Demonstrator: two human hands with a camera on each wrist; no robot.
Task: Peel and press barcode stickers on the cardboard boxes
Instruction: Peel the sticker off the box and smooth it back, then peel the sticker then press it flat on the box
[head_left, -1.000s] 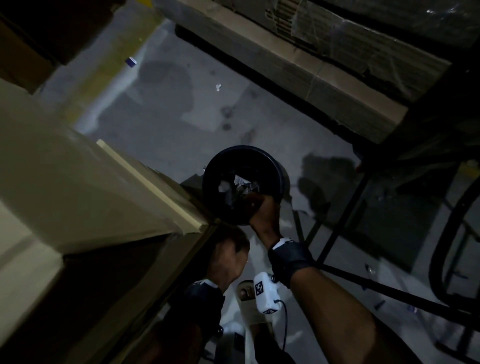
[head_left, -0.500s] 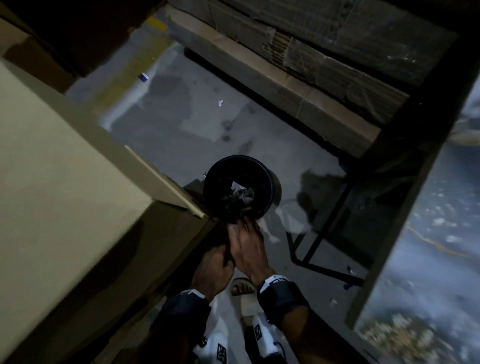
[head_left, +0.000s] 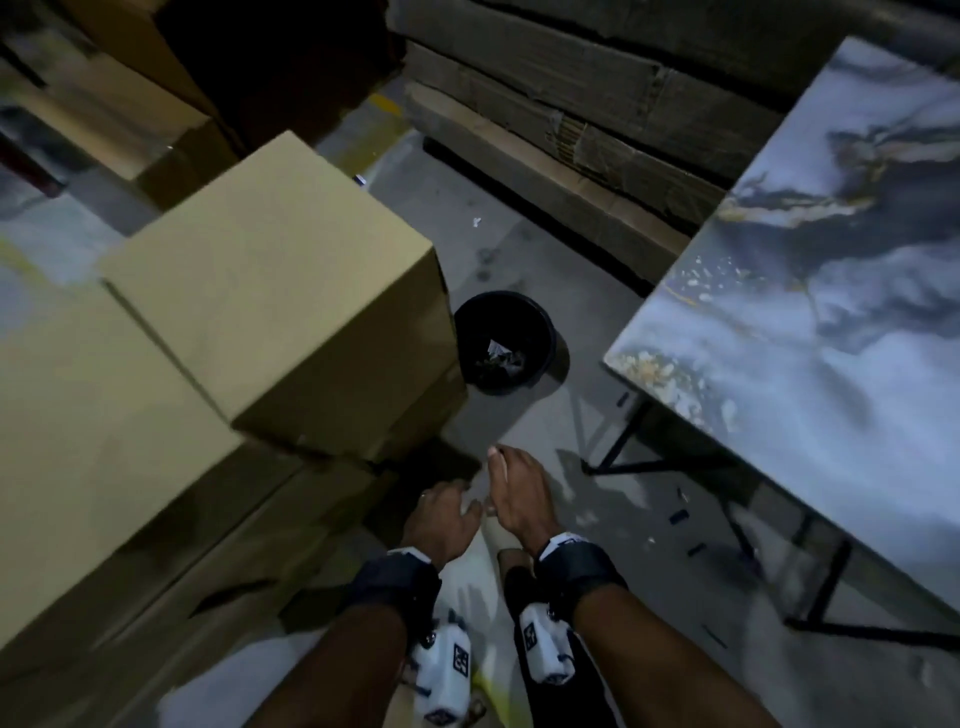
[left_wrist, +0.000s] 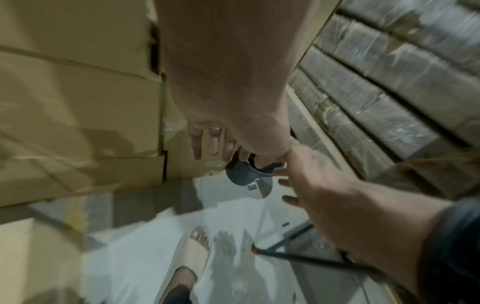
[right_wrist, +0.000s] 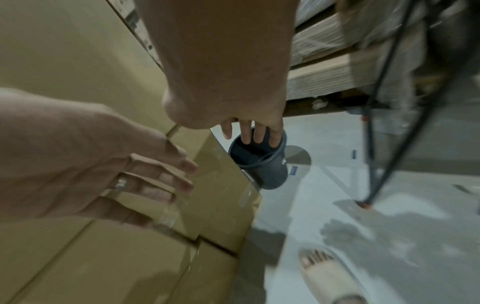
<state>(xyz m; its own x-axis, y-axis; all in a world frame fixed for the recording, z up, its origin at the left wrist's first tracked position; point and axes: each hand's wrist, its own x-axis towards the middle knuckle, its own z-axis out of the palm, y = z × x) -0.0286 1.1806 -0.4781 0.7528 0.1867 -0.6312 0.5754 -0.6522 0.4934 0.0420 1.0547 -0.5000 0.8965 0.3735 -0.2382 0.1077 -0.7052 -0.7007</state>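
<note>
Head view: we see stacked cardboard boxes (head_left: 270, 291) on our left, no barcode sticker visible on them (frames blurred). Left hand (head_left: 441, 519) and right hand (head_left: 519, 499) hang side by side, fingers loosely extended, holding nothing. Beyond them a black bin (head_left: 506, 340) stands on the floor (head_left: 519, 249), between boxes and marbled tabletop (head_left: 831, 312).

Plain tan cardboard boxes (head_left: 270, 291) stacked, apparently taped shut, sticker unseen.

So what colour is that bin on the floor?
Black bin, clearest in the head view.
</note>
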